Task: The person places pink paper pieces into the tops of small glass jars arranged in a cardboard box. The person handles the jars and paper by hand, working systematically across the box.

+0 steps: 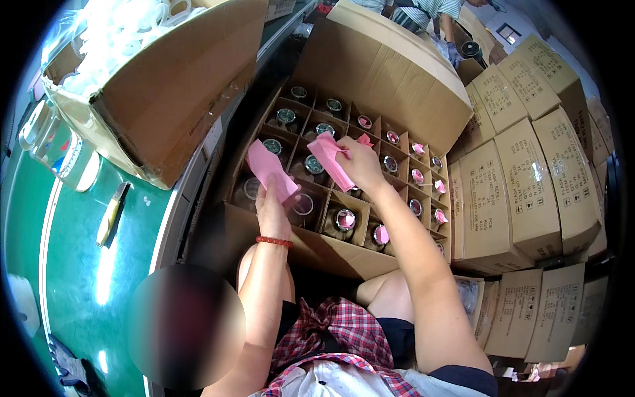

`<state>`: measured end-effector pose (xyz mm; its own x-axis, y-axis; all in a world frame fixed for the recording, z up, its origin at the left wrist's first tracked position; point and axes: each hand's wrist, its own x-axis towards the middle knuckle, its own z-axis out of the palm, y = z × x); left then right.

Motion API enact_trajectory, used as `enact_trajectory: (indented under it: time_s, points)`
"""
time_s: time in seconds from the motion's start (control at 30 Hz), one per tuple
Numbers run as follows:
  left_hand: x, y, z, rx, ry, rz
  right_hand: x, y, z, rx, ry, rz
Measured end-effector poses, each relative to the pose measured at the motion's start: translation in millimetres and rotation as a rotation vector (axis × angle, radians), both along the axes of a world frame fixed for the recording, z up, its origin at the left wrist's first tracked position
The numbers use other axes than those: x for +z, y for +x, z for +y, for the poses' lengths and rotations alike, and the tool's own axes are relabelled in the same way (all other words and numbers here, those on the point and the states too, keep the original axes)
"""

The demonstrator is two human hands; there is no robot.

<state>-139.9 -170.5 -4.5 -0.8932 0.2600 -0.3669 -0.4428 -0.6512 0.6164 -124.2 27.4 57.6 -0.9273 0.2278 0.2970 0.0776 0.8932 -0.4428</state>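
My left hand (272,210) holds a stack of pink paper slips (268,169) upright over the near left cells of an open cardboard box (317,248). My right hand (361,164) pinches a single pink slip (329,157) above the middle of the box. Cardboard dividers split the box into cells, each holding a glass jar (344,220) seen from above. Jars on the right side have a pink slip (440,216) tucked inside; several on the left and far side show none. A red bead bracelet (274,241) circles my left wrist.
A green conveyor (79,264) with a yellow-handled knife (110,215) runs on the left. On it stands an open carton (172,92) of clear plastic pieces. Stacked sealed cartons (522,178) rise on the right. Another person in a striped shirt (430,10) works at the back.
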Motion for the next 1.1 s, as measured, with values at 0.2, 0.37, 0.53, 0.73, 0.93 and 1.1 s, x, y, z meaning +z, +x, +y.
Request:
enact_trajectory:
  time_s: [0.2,0.37,0.53,0.73,0.93,1.1]
  points:
    - [6.4,1.0,6.0,-0.014,0.023,-0.028,-14.2,-23.4,-3.6,0.234,0.683,-0.355]
    - [5.7,0.1,3.2,-0.015,0.042,-0.05,-24.3,-37.3,-15.7,0.327,0.541,-0.311]
    - [7.1,4.2,11.2,-0.045,0.082,-0.055,-34.5,-40.5,-11.1,0.143,0.486,-0.383]
    - [13.0,5.5,14.1,-0.091,0.166,-0.094,-39.5,-11.6,-14.8,0.288,0.48,-0.27]
    - [24.1,11.1,17.0,-0.146,0.324,-0.112,-27.7,-32.0,-2.6,0.308,0.413,-0.599]
    - [27.3,9.4,12.8,-0.112,0.373,-0.11,-40.9,-40.8,-14.4,0.054,0.559,-0.181]
